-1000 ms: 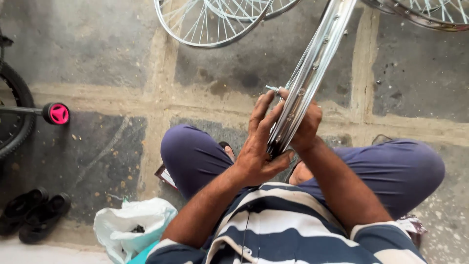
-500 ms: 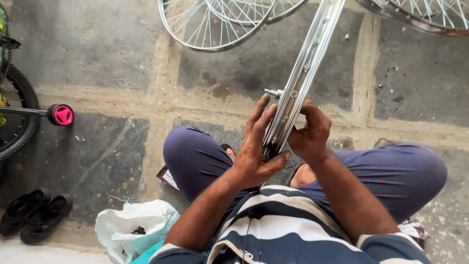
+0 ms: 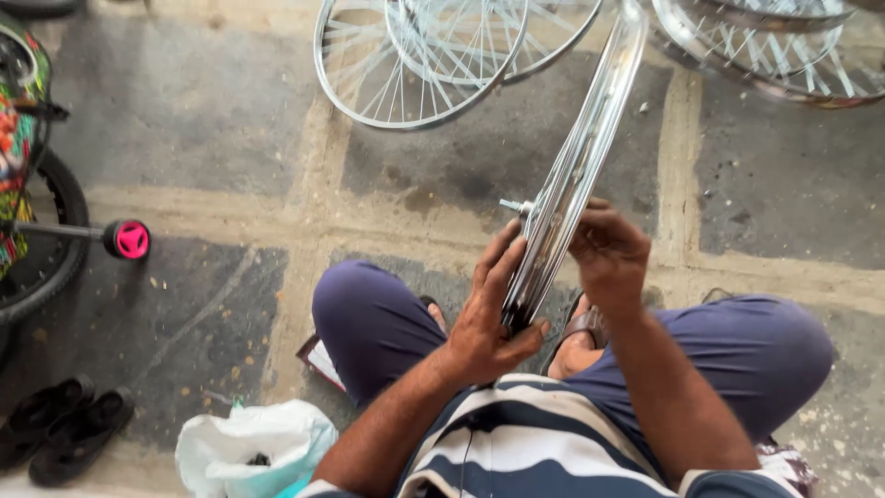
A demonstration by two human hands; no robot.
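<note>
I sit cross-legged on a stone floor with a shiny bicycle wheel rim (image 3: pixel 590 148) standing edge-on between my knees. My left hand (image 3: pixel 489 318) grips the near bottom of the rim, thumb under it and fingers along its left side. The wheel's axle (image 3: pixel 513 206) sticks out to the left just above those fingers. My right hand (image 3: pixel 608 254) is curled at the rim's right side, fingertips pinched near the spokes; what it pinches is too small to tell.
Several more spoked rims (image 3: pixel 419 55) lie on the floor ahead and at the upper right (image 3: pixel 774 46). A small bicycle with a pink-tipped training wheel (image 3: pixel 129 239) stands at left. Black sandals (image 3: pixel 64 424) and a white plastic bag (image 3: pixel 253 447) lie at lower left.
My right hand has come off the rim's edge and moved to its right side, fingers pinched. The left hand keeps its grip low on the rim.
</note>
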